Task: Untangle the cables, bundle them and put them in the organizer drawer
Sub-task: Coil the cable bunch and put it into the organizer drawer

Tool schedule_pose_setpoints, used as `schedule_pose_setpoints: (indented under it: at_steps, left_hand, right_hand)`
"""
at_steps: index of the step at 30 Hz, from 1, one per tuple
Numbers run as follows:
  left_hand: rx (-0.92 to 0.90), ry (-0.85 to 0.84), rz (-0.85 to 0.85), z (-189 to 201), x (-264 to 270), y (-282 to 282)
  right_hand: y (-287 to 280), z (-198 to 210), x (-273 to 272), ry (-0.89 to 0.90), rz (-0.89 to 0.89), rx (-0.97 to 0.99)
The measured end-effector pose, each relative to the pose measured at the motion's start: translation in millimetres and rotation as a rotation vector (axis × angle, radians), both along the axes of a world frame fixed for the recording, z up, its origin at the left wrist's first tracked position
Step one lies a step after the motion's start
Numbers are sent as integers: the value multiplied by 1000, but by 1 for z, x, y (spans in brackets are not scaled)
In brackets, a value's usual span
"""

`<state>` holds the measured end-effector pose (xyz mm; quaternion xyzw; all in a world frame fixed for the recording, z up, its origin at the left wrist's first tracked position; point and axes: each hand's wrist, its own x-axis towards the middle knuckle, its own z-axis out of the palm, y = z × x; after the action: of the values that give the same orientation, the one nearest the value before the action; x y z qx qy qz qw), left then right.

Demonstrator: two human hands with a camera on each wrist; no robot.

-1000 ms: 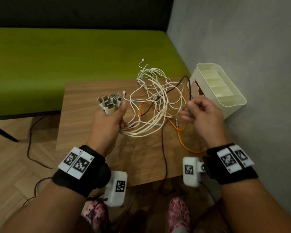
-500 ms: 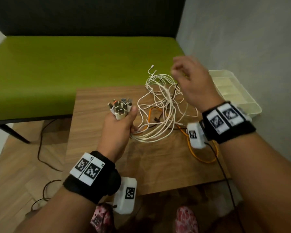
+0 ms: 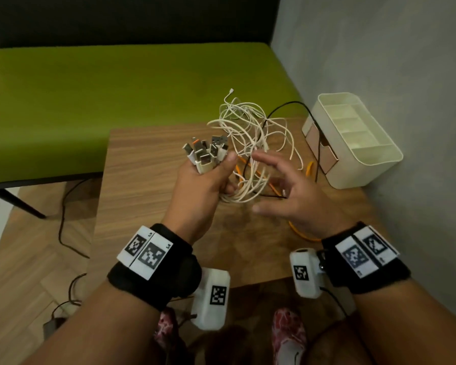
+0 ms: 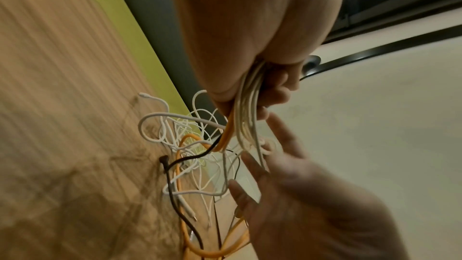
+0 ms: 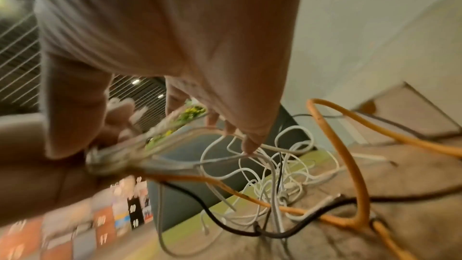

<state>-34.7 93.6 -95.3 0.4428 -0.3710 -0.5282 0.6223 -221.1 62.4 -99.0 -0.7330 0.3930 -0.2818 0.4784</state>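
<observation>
Left grip (image 3: 203,185) clenched around the gathered plug ends (image 3: 206,154) of the cables (image 3: 250,143); right grip (image 3: 282,191) released, fingers spread beside the hanging strands and holding nothing. Below my left fist the white, orange (image 3: 300,233) and black (image 4: 175,191) leads trail in a loose snarl onto the bench (image 3: 148,196). I judge the sorting only partly done: ends are collected, but untangling, bundling and stowing remain, and the organizer (image 3: 353,138) stands at the bench's far right corner without cables inside, its drawer (image 3: 324,151) crossed by the black lead.

Right hand (image 3: 287,191) back down from above, fingers spread beside cables (image 3: 250,143).
</observation>
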Motion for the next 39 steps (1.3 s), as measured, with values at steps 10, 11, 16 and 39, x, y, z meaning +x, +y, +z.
schedule_pose_setpoints:
  at_steps: [10, 11, 16, 39]
  left_hand:
    - [6, 184, -239, 7, -16, 1]
    - [6, 151, -211, 5, -15, 0]
    - [-16, -140, -104, -2, -6, -5]
    - [-164, -220, -384, -5, -24, 1]
  right_hand:
    - [-13, -24, 26, 469, 78, -346]
    - [-14, -19, 24, 585, 75, -342]
    - [-3, 39, -4, 625, -69, -206]
    - [3, 44, 2, -260, 8, -47]
